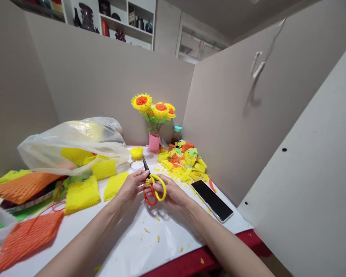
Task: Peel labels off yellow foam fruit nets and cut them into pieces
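Your right hand point(173, 193) has its grip closed around the scissors point(151, 189), fingers through the red and yellow handle loops, with the dark blades pointing up and away from you. Your left hand point(132, 186) meets it at the handles, fingertips pinched narrow on what looks like a small yellow foam scrap point(147, 182) (it is tiny, so I can't vouch for more than its colour and ribbing). Both hands hover just above the white surface point(132, 242), near its front edge.

Judging by what lies around you, a good share of the cutting is done. A heap of cut pieces point(184, 161) in yellow, orange and green sits beyond your right hand against the partition. Yellow crumbs are scattered between it and the scissors. Three foam flowers point(154, 107) already stand in a pink vase point(154, 142) at the back, and a small yellow foam roll point(136, 152) rests just in front of it.

Plenty seems left, though. Whole yellow foam nets point(81, 194) lie uncut to your left, some poking out of a plastic bag point(75, 140), and orange foam nets point(25, 235) sit at the near left corner, touching a loose red cord point(55, 201). A phone point(212, 200) lies face up just beside your right forearm, well clear of the blades.
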Tool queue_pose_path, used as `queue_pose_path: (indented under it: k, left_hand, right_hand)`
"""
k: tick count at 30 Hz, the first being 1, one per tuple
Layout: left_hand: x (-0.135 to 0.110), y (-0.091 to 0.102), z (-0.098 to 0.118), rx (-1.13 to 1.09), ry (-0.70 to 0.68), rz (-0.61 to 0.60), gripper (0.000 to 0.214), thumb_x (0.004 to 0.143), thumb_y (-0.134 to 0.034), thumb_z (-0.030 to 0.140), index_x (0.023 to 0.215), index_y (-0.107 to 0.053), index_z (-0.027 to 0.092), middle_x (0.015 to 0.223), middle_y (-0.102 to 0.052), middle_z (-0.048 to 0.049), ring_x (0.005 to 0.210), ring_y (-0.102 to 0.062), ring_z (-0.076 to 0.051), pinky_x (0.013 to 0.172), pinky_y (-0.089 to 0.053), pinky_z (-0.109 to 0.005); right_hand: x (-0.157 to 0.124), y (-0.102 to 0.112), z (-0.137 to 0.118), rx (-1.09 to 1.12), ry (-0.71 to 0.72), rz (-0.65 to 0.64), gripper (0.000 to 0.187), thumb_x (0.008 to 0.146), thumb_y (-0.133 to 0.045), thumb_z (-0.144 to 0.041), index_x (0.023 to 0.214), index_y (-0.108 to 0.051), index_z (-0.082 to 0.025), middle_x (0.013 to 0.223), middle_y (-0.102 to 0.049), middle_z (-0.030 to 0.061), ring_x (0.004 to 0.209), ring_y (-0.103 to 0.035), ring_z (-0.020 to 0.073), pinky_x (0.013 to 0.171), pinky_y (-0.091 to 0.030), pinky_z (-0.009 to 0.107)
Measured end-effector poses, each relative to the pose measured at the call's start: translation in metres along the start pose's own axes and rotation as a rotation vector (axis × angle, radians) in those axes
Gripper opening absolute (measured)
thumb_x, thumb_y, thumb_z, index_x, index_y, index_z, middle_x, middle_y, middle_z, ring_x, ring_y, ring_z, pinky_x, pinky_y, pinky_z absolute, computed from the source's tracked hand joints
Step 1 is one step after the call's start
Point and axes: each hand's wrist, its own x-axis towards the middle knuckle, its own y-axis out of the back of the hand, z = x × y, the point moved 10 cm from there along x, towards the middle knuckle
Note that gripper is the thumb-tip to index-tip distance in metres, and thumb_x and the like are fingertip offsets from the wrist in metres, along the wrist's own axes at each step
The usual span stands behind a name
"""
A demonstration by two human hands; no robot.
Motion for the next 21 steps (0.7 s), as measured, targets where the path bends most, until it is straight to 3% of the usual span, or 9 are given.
queue_pose_path:
  k: [4,9,12,15,17,19,21]
  left_hand:
    - [0.011,-0.007,0.009,-0.023,-0.008,0.006,0.037,0.093,-0.067,0.037,0.125,-0.061,0.02,0.128,-0.067,-0.0095,0.104,-0.069,-0.027,0.087,-0.06,-0.049]
    - [0.032,0.0,0.022,0.045,-0.054,0.145,0.037,0.093,-0.067,0.036,0.126,-0.061,0.02,0.129,-0.066,-0.0097,0.106,-0.068,-0.027,0.088,-0.06,-0.05]
    - [0.041,0.013,0.028,0.106,-0.078,0.244,0.037,0.092,-0.068,0.036,0.126,-0.061,0.02,0.13,-0.066,-0.0094,0.108,-0.068,-0.028,0.089,-0.059,-0.05]
    - [0.047,0.025,0.034,0.126,-0.086,0.305,0.037,0.092,-0.068,0.036,0.125,-0.062,0.02,0.13,-0.066,-0.0089,0.108,-0.068,-0.029,0.089,-0.059,-0.05]
    - [0.052,0.031,0.038,0.103,-0.091,0.34,0.037,0.092,-0.068,0.036,0.126,-0.062,0.02,0.13,-0.066,-0.0092,0.108,-0.068,-0.028,0.088,-0.06,-0.05]
    - [0.057,0.033,0.043,0.06,-0.094,0.37,0.037,0.093,-0.067,0.036,0.126,-0.061,0.02,0.13,-0.066,-0.0096,0.107,-0.068,-0.028,0.088,-0.06,-0.05]
    - [0.061,0.033,0.047,0.009,-0.09,0.393,0.037,0.093,-0.067,0.036,0.126,-0.061,0.02,0.129,-0.066,-0.0097,0.106,-0.068,-0.027,0.088,-0.06,-0.05]
  right_hand:
    - [0.004,0.018,0.003,-0.007,-0.006,0.031,0.028,0.099,-0.062,-0.035,0.119,-0.063,-0.015,0.111,-0.068,0.0073,0.091,-0.069,0.0189,0.079,-0.06,0.037]
    - [0.004,0.086,0.0,-0.218,0.034,0.288,0.031,0.099,-0.061,-0.036,0.122,-0.062,-0.015,0.12,-0.065,0.0092,0.102,-0.067,0.0225,0.087,-0.058,0.043]
    - [-0.014,0.097,-0.015,-0.417,0.095,0.395,0.032,0.098,-0.063,-0.035,0.123,-0.062,-0.016,0.127,-0.062,0.01,0.112,-0.063,0.0257,0.096,-0.053,0.049]
    - [-0.038,0.051,-0.033,-0.598,0.199,0.338,0.026,0.1,-0.058,-0.033,0.119,-0.063,-0.017,0.124,-0.064,0.0114,0.119,-0.059,0.0273,0.106,-0.045,0.053]
    - [-0.052,-0.007,-0.038,-0.69,0.286,0.187,0.026,0.1,-0.055,-0.035,0.121,-0.064,-0.023,0.124,-0.067,0.0084,0.117,-0.06,0.0237,0.105,-0.046,0.045]
    - [-0.063,-0.073,-0.039,-0.8,0.415,-0.023,0.036,0.096,-0.061,-0.05,0.127,-0.063,-0.031,0.134,-0.065,0.0027,0.124,-0.058,0.0201,0.108,-0.045,0.038]
    - [-0.083,-0.144,-0.03,-1.278,0.714,-0.317,0.046,0.107,-0.027,-0.051,0.145,-0.047,-0.035,0.149,-0.054,0.0018,0.141,-0.044,0.0182,0.107,-0.046,0.043]
